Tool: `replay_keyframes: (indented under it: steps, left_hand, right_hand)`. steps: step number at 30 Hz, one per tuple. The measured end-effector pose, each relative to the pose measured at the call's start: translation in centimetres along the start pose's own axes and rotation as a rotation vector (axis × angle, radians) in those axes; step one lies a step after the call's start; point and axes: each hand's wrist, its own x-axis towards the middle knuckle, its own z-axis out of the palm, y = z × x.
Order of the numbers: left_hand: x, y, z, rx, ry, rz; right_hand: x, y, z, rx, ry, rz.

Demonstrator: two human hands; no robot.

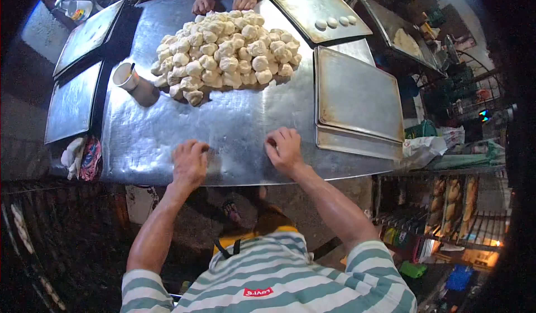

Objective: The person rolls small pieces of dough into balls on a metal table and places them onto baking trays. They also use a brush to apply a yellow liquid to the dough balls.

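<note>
My left hand (pixel 190 162) is curled low over the near part of the metal tabletop (pixel 234 120). My right hand (pixel 285 149) is bent at a similar height to its right, with thumb and forefinger curved towards each other. Both palms face down, so whatever may lie beneath them is hidden. Beyond my hands rises a large heap of pale dough pieces (pixel 226 53), apart from both of them. Several smooth dough balls (pixel 332 22) sit in a row on a baking tray (pixel 310 11) at the far right of the table.
Across the heap, another person's hands (pixel 224 4) rest at the dough's far edge. Stacked baking trays (pixel 358 93) lie on the right; more trays (pixel 75 103) line the left. A white tub (pixel 125 76) with a dark handle stands left of the heap. Cloths (pixel 81 158) bunch at the left corner.
</note>
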Motion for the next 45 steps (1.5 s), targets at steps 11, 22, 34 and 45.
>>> replay_keyframes:
  steps: [11,22,34,45]
  left_hand:
    - [-0.7,-6.6,2.1,0.147,0.048,-0.32]
    - [2.1,-7.9,1.6,0.129,0.292,-0.146]
    - [5.3,-7.5,0.9,-0.024,0.333,-0.086]
    - [7.5,-7.6,-0.5,-0.016,0.261,-0.148]
  right_hand:
    - [0.8,4.3,-0.5,-0.094,-0.046,-0.014]
    - [5.2,7.3,0.6,0.019,0.033,0.06]
    - [8.4,8.3,0.9,0.015,0.055,-0.09]
    - [10.7,9.2,0.0,-0.007,0.114,-0.109]
